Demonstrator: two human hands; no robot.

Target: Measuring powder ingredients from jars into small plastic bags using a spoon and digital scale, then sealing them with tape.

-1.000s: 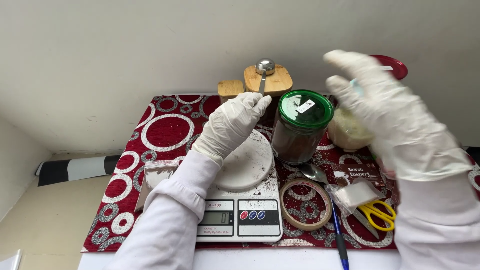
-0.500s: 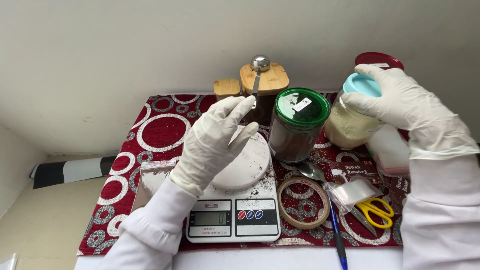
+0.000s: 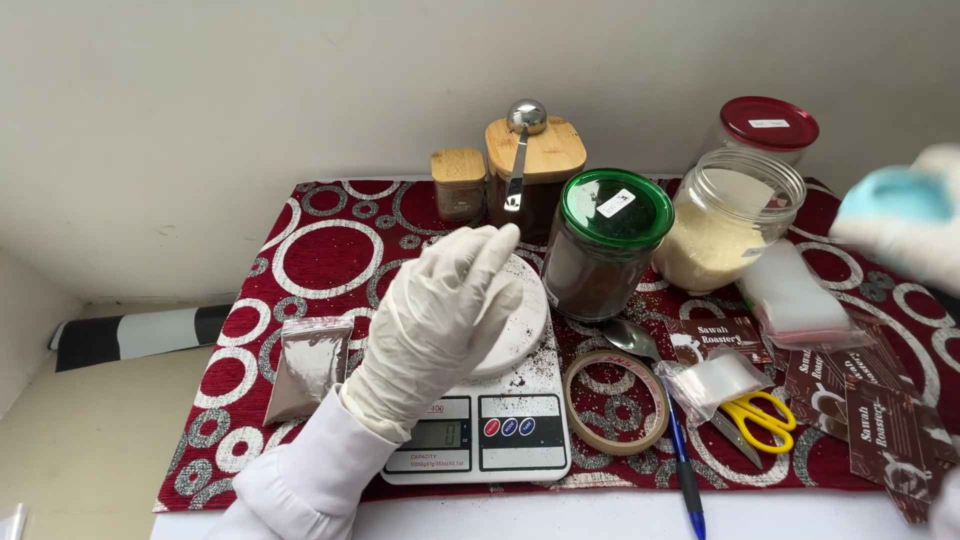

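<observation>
My left hand point(image 3: 440, 320), gloved, hovers over the round plate of the kitchen scale point(image 3: 500, 425), fingers loosely together and pointing up-right, holding nothing. My right hand point(image 3: 905, 225) is at the right frame edge, blurred, closed around a light blue lid point(image 3: 893, 194). The open glass jar point(image 3: 725, 220) of pale grains stands left of that hand, apart from it, its mouth uncovered. Just left of it is the green-lidded jar point(image 3: 605, 245) of dark powder, close beside the scale plate. Dark specks lie on the scale. A silver pouch point(image 3: 308, 365) sits left of my left wrist on the red patterned mat point(image 3: 330, 230). A tape roll point(image 3: 615, 400), pen point(image 3: 685, 465) and yellow scissors point(image 3: 758, 415) crowd the front right. Wooden-lidded jars point(image 3: 535, 165) and the wall close off the back; bare mat lies back left.
</observation>
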